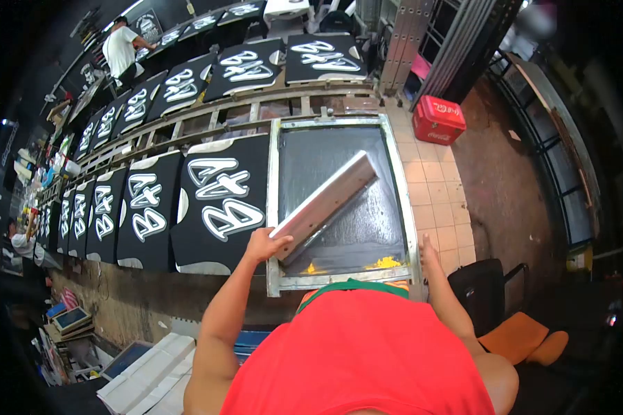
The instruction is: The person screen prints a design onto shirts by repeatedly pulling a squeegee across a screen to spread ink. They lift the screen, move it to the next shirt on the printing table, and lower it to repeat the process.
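A long wooden squeegee [329, 204] lies diagonally over the mesh of a framed printing screen [275, 180]. My left hand [266, 245] is closed around its near left end, above the screen's left bar. Yellow ink patches [386, 263] show along the near edge of the mesh. My right hand [429, 252] is beside the outer right edge of the screen, fingers extended forward; whether it touches the frame I cannot make out. To the left of the screen lies a black shirt [223, 187] with white lettering.
More printed black shirts [145, 200] run leftward, with another row [246, 69] behind a rail [235, 111]. A red cooler box [439, 120] stands on the tiles at right. A black chair [477, 294] is near my right arm. One person [123, 52] works at far left, another [26, 242] lower left.
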`<action>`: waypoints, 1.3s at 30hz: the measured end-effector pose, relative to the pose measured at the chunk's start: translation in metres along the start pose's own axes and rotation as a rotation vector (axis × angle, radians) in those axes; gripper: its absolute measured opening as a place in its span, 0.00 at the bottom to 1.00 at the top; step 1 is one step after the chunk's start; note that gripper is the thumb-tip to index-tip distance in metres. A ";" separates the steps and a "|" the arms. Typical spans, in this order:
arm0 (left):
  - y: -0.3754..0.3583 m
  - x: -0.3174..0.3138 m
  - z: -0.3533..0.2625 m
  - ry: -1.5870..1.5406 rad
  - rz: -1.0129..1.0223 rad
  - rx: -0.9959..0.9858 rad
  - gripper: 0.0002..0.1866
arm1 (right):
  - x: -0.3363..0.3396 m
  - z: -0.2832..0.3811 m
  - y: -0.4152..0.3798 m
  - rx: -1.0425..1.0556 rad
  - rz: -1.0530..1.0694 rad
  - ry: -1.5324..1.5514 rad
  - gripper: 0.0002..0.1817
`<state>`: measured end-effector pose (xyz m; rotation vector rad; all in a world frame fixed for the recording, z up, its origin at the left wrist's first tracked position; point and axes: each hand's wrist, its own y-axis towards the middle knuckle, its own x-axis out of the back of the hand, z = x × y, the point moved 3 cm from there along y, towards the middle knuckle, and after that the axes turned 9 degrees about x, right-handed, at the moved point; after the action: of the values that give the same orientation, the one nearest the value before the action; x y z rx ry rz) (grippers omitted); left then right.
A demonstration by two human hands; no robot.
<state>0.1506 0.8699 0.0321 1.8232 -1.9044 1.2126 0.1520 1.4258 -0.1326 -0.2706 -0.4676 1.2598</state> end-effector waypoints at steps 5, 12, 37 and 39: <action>0.021 -0.029 0.025 -0.220 -0.078 0.142 0.31 | -0.033 0.039 -0.043 0.361 -0.110 -0.557 0.49; -0.020 -0.066 -0.068 -0.390 0.022 0.054 0.28 | 0.062 0.023 -0.062 0.091 -0.409 -0.419 0.54; 0.121 -0.396 -0.471 -0.422 0.381 -0.130 0.30 | 0.473 0.146 0.003 -0.102 -0.937 -0.217 0.53; 0.168 -0.408 -0.480 -0.518 0.363 -0.131 0.32 | 0.481 0.173 0.061 -0.092 -0.852 -0.257 0.53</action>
<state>-0.0976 1.4716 -0.0075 1.9064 -2.6161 0.7127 0.1278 1.8930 0.0828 0.0294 -0.7604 0.4366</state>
